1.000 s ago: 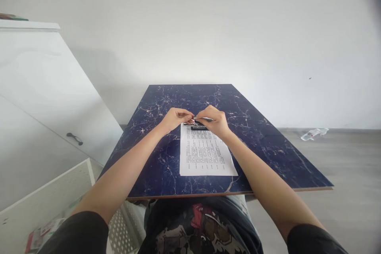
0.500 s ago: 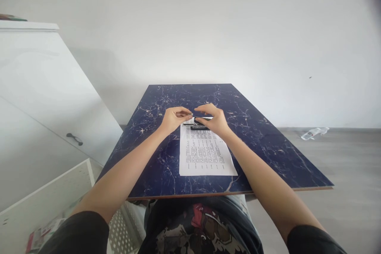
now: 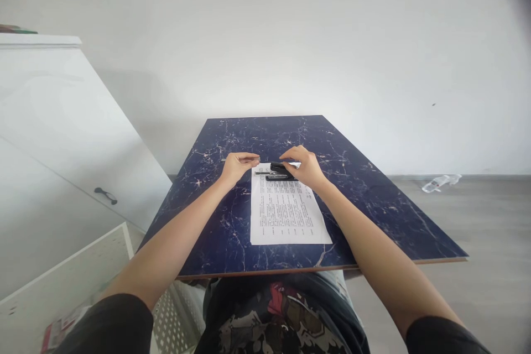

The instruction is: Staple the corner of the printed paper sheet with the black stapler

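A printed sheet of paper (image 3: 284,213) lies on the dark blue marbled table (image 3: 215,243). On its far part rests a black stapler (image 3: 276,177) with a thin metal piece sticking out of its left end. My left hand (image 3: 238,168) is just left of the stapler, thumb and fingers pinched together; whatever they hold is too small to make out. Beside its knuckles shows a small light-grey sliver (image 3: 223,160). My right hand (image 3: 307,167) is over the stapler's right end, thumb and fingers apart, with the thumb close to or touching the stapler.
A white cabinet (image 3: 53,138) with a dark handle (image 3: 105,196) stands at the left. Below it is an open white drawer (image 3: 74,265) with things inside. Behind the table rises a pale wall (image 3: 265,38). A clear plastic object (image 3: 441,183) lies on the floor at right.
My hands have moved apart: the left one went left, away from the stapler, and the right one slightly right. More of the stapler now shows.
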Motion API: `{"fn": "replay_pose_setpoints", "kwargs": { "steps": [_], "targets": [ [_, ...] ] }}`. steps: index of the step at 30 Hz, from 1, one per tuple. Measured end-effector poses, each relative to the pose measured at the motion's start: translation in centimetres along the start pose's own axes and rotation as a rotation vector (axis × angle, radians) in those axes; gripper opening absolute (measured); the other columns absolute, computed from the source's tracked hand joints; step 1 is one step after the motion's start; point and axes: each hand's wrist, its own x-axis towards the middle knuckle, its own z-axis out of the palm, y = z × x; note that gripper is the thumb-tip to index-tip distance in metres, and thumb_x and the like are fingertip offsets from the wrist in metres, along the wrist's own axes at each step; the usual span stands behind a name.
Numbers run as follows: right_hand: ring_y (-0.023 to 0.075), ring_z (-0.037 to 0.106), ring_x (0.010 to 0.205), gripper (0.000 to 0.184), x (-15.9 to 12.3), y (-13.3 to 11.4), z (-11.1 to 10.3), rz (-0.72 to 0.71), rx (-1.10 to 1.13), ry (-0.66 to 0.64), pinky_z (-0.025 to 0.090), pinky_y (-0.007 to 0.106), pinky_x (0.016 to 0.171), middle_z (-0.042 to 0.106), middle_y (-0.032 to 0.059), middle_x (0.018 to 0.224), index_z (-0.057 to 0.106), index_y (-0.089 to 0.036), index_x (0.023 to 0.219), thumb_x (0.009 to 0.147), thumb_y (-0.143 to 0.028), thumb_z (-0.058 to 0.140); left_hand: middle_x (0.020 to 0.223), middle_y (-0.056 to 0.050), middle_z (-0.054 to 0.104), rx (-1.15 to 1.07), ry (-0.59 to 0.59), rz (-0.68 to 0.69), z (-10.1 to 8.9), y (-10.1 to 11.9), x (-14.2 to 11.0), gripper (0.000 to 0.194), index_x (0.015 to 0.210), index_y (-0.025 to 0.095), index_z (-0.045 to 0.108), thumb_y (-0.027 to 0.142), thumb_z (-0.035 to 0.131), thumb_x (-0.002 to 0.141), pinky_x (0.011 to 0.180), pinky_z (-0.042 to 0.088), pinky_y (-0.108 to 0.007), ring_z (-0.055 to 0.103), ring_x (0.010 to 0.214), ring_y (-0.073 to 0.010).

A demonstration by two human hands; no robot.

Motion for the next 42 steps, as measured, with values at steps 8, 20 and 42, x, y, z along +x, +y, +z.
{"fn": "replay_pose_setpoints", "kwargs": {
  "steps": [8, 20, 42],
  "targets": [
    [0.0262, 0.067, 0.093, 0.016, -0.2, 0.5, -0.1, -0.003, 0.006, 0.006, 0.058, 0.05, 0.09, 0.076, 0.0059, 0.1, 0.074, -0.026, 0.098, 0.093, -0.021, 0.06, 0.096, -0.007, 0.08, 0.274, -0.064, 0.141, 0.6, -0.2, -0.5, 0.017, 0.098, 0.021, 0.082, 0.026, 0.079, 0.083, 0.085, 0.06, -0.04, 0.074, 0.083, -0.0214],
    [0.0273, 0.065, 0.095, 0.022, -0.3, 0.4, -0.1, -0.039, -0.004, -0.065, 0.057, 0.049, 0.084, 0.075, 0.0065, 0.1, 0.076, -0.027, 0.101, 0.095, -0.02, 0.056, 0.091, -0.006, 0.072, 0.587, -0.224, 0.216, 1.5, -0.4, -0.7, 0.011, 0.096, 0.02, 0.077, 0.022, 0.067, 0.093, 0.09, 0.049, -0.04, 0.063, 0.09, -0.0228],
    [0.0285, 0.065, 0.094, 0.025, -0.3, 0.0, -0.1, -0.031, 0.004, -0.111, 0.059, 0.052, 0.081, 0.075, 0.0082, 0.1, 0.078, -0.027, 0.101, 0.097, -0.023, 0.053, 0.097, -0.006, 0.06, 0.564, -0.212, 0.207, 1.9, -1.3, -0.6, 0.009, 0.095, 0.017, 0.068, 0.022, 0.061, 0.095, 0.092, 0.049, -0.039, 0.06, 0.097, -0.0224]
  ]
}}
